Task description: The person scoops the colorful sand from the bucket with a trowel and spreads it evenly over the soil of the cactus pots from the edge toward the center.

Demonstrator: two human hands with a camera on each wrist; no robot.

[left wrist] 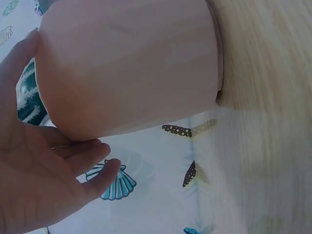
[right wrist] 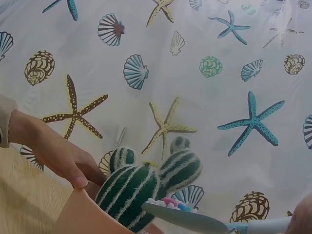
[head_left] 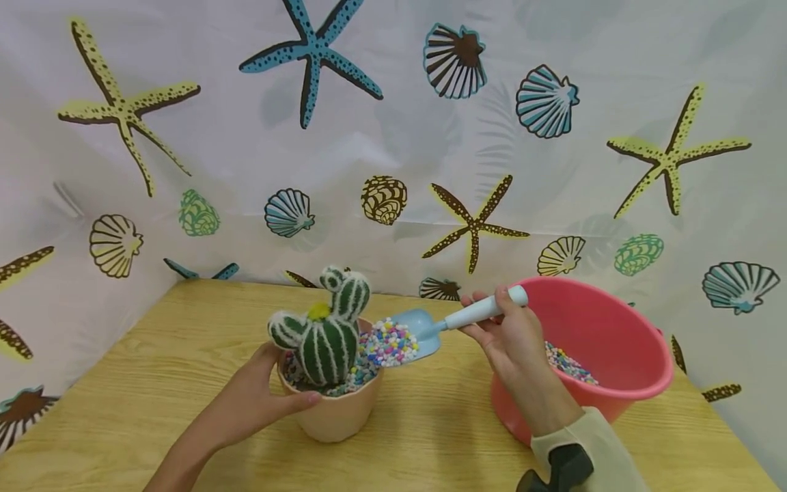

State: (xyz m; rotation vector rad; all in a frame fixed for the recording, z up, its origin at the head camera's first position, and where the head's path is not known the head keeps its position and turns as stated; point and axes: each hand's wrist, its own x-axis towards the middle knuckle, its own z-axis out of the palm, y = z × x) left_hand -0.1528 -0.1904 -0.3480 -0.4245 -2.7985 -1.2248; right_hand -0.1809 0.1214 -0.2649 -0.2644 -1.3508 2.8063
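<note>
A knitted-looking green cactus [head_left: 327, 348] with white stripes and a yellow tuft stands in a peach flower pot [head_left: 337, 415], among small coloured pebbles. My left hand [head_left: 249, 396] holds the pot's rim from the left, thumb at the front; the left wrist view shows its fingers against the pot wall [left wrist: 126, 68]. My right hand [head_left: 513, 338] grips the pale handle of a small blue shovel [head_left: 424, 328]. Multicoloured pebbles [head_left: 391, 343] lie heaped on the shovel's blade, whose tip is over the pot's right rim. In the right wrist view, the blade [right wrist: 195, 219] sits beside the cactus.
A pink bucket [head_left: 605, 328] stands at the right, behind my right forearm, with more coloured pebbles [head_left: 568, 363] inside. Both stand on a wood-grain table [head_left: 424, 424]. White cloth [head_left: 381, 137] printed with starfish and shells hangs behind and along the sides.
</note>
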